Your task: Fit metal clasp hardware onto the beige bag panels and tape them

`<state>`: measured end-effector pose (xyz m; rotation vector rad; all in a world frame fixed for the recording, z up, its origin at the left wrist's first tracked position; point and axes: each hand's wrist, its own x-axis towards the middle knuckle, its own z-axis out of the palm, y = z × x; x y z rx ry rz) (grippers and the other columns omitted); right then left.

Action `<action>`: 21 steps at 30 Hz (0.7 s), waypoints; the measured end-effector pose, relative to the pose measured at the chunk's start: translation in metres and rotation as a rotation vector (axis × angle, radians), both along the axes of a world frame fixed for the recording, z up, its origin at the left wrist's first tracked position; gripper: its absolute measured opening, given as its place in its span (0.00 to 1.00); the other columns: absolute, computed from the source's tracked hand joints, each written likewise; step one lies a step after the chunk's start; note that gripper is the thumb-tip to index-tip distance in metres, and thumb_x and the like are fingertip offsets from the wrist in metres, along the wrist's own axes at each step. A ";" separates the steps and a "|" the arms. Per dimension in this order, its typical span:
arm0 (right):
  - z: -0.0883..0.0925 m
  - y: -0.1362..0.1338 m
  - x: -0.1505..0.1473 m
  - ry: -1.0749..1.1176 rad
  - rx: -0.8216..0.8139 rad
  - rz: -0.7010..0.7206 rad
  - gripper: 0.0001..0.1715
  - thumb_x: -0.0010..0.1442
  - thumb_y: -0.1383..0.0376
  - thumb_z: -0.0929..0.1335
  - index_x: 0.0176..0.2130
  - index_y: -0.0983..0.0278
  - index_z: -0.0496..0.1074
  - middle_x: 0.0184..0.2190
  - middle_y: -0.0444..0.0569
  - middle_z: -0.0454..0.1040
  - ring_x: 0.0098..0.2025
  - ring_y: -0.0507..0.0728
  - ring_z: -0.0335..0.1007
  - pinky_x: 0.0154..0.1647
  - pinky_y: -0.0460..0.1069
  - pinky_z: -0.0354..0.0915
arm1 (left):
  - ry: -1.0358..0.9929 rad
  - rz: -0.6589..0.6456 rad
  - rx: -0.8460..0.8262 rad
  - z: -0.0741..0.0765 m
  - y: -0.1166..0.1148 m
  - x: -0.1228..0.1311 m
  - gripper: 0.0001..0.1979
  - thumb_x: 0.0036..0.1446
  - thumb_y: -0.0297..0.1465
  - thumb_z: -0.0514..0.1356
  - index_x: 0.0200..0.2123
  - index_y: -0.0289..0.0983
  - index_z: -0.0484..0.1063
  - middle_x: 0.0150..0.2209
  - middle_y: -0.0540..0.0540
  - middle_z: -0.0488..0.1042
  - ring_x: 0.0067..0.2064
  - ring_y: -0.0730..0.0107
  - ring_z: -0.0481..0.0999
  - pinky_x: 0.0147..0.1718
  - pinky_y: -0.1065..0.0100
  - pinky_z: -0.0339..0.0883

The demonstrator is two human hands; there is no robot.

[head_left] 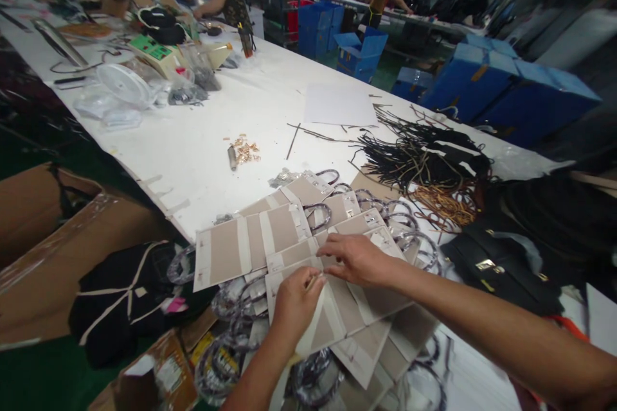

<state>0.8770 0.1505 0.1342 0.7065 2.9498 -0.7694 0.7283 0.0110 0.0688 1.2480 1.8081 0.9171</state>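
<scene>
Head view, left hand (294, 302) pinched, right hand (359, 259) arched, fingers parted (any hold unclear), over beige panels (254, 243).

Open tabletop (270, 93) beyond stacked panels (284, 229), gold pieces (247, 149) midway, black cords (409, 154) blocking the right

Lone head camera, looking forward, down, close above hands (294, 300); white table (270, 90) beyond.

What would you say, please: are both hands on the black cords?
No, the left hand and right hand are at the beige panels, while the black cords lie farther away on the table.
</scene>
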 end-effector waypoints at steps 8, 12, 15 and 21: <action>-0.006 0.006 -0.032 -0.152 0.152 0.206 0.07 0.58 0.63 0.69 0.31 0.64 0.76 0.33 0.52 0.77 0.37 0.60 0.72 0.39 0.52 0.60 | 0.347 -0.103 0.134 -0.005 0.005 -0.007 0.12 0.67 0.30 0.54 0.30 0.39 0.72 0.30 0.47 0.75 0.34 0.65 0.75 0.33 0.68 0.59; -0.030 0.059 -0.042 -0.008 -0.109 -0.260 0.09 0.57 0.64 0.68 0.31 0.65 0.77 0.32 0.50 0.78 0.34 0.56 0.71 0.36 0.49 0.62 | 0.271 -0.083 0.205 -0.014 0.003 0.005 0.15 0.69 0.34 0.52 0.31 0.39 0.73 0.30 0.47 0.75 0.35 0.65 0.75 0.36 0.67 0.60; -0.053 0.121 -0.054 0.131 -0.373 -0.708 0.13 0.59 0.59 0.68 0.34 0.66 0.79 0.29 0.47 0.78 0.30 0.53 0.70 0.32 0.46 0.62 | -0.029 0.031 0.088 -0.035 0.000 0.017 0.14 0.66 0.38 0.57 0.30 0.38 0.74 0.29 0.48 0.75 0.33 0.66 0.75 0.34 0.68 0.62; -0.114 0.203 -0.084 0.064 -0.285 -0.930 0.11 0.56 0.62 0.71 0.35 0.68 0.80 0.29 0.50 0.79 0.29 0.54 0.72 0.30 0.46 0.63 | -0.350 0.182 -0.089 -0.076 -0.003 0.024 0.14 0.61 0.41 0.61 0.30 0.37 0.75 0.30 0.48 0.76 0.36 0.62 0.76 0.39 0.66 0.66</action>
